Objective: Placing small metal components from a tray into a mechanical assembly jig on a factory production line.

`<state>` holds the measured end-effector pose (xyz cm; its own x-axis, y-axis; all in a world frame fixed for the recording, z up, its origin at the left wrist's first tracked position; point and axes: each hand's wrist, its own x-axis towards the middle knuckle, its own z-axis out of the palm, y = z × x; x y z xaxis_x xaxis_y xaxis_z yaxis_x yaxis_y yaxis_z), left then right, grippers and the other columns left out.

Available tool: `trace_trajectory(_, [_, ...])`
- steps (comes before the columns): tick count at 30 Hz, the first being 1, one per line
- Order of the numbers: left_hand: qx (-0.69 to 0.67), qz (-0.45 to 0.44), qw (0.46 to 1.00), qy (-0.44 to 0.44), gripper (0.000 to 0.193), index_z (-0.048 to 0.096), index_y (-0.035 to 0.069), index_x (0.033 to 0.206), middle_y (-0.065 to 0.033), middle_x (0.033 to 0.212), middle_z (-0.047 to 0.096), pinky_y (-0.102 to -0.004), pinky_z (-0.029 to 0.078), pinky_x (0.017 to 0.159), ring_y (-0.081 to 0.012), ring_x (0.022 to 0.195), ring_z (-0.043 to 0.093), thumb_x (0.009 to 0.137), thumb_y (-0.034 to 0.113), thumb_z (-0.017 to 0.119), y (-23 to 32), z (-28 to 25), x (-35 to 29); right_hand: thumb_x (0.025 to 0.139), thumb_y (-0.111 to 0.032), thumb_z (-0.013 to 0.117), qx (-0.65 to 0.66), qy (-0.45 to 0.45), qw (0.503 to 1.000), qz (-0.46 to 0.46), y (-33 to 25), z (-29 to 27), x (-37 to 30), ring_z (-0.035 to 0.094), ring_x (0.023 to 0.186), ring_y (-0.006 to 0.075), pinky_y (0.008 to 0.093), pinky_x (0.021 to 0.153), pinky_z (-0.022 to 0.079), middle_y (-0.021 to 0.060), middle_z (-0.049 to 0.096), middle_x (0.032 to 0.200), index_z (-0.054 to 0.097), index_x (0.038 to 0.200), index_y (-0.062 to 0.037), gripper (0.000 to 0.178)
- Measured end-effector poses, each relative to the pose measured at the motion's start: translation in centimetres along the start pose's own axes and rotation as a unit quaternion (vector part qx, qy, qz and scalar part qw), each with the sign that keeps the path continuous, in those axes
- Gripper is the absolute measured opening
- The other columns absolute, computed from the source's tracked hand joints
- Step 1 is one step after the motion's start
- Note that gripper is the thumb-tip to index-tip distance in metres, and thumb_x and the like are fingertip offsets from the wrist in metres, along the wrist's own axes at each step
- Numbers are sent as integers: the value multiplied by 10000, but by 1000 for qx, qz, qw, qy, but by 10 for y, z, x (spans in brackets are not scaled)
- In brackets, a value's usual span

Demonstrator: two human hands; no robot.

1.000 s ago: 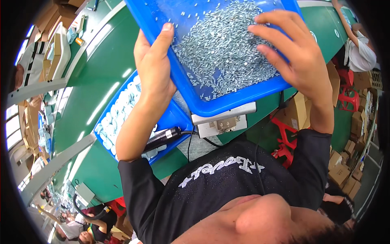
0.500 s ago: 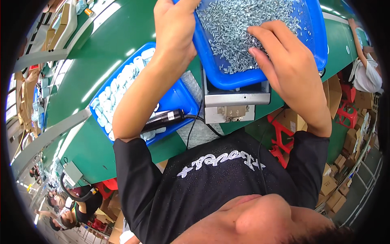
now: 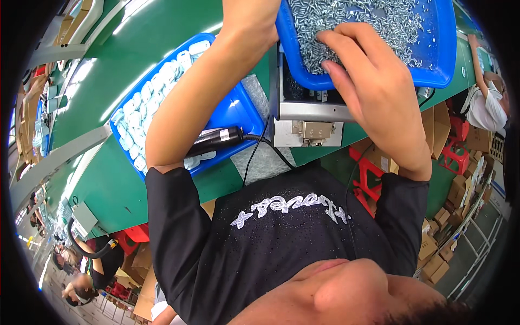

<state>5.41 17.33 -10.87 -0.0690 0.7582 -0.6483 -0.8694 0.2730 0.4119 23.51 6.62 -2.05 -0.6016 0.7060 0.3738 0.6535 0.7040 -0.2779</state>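
Observation:
A blue plastic tray (image 3: 445,65) of small silvery metal pins (image 3: 346,16) sits at the top, over a grey metal fixture (image 3: 314,111). My left hand (image 3: 250,19) is at the tray's left side, gripping it; its fingers lie beyond the picture's upper edge. In the pins is my right hand (image 3: 374,76), thumb and fingers apart and fingertips touching the heap. No pin shows clearly between them. Partly under my left forearm stands another blue tray (image 3: 246,111) with many pale, rounded plastic pieces (image 3: 146,103). A black corded cylindrical tool (image 3: 216,141) lies across it.
A green worktable (image 3: 130,59) runs under everything, crossed at left by a grey metal bar (image 3: 59,157). Red stools (image 3: 368,173) and cardboard boxes (image 3: 433,249) stand on the floor at right. Another person (image 3: 485,103) works at far right, and others are at lower left.
The tray of pins has shifted up and right in the picture, with my left hand moving the same way. My right hand has moved slightly left across the pins, nearer the tray's front wall.

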Motion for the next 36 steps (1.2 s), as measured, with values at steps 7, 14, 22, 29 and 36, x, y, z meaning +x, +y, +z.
trace_trajectory(7, [-17, 1, 999, -33, 251, 547, -34, 1253, -95, 995, 640, -257, 551, 732, -130, 781, 607, 1044, 106, 555, -6, -8, 14, 872, 22, 681, 64, 73, 991, -91, -11, 3, 2, 631, 939, 258, 336, 838, 515, 104, 613, 1224, 653, 1226, -15, 357])
trace_trajectory(14, [-31, -5, 997, -74, 252, 546, -33, 1252, -95, 996, 638, -259, 550, 736, -131, 783, 605, 1044, 109, 556, -9, -14, 26, 859, 24, 681, 17, 4, 999, -35, -9, 3, -6, 631, 993, 274, 345, 874, 513, 107, 611, 1250, 652, 1244, -16, 388])
trace_trajectory(22, [-44, -8, 990, -133, 253, 546, -32, 1252, -94, 997, 635, -262, 548, 740, -132, 787, 604, 1044, 112, 556, -11, -13, 39, 857, 18, 687, 40, 24, 999, 3, -20, 2, -9, 630, 995, 270, 343, 875, 511, 96, 613, 1251, 657, 1241, -24, 388])
trace_trajectory(29, [-57, -15, 983, -175, 254, 546, -32, 1252, -94, 998, 633, -264, 547, 743, -133, 789, 602, 1044, 114, 557, -4, -23, 42, 856, 14, 697, 82, 24, 995, -58, -5, -2, 2, 629, 989, 264, 340, 865, 510, 89, 627, 1227, 671, 1215, -30, 362])
trace_trajectory(36, [-72, -8, 976, -207, 255, 545, -31, 1252, -94, 999, 630, -266, 545, 747, -134, 792, 600, 1043, 116, 557, -13, -30, 44, 853, 12, 703, 66, 2, 998, -12, -12, 2, 3, 625, 975, 255, 335, 850, 507, 79, 639, 1200, 687, 1159, -26, 308])
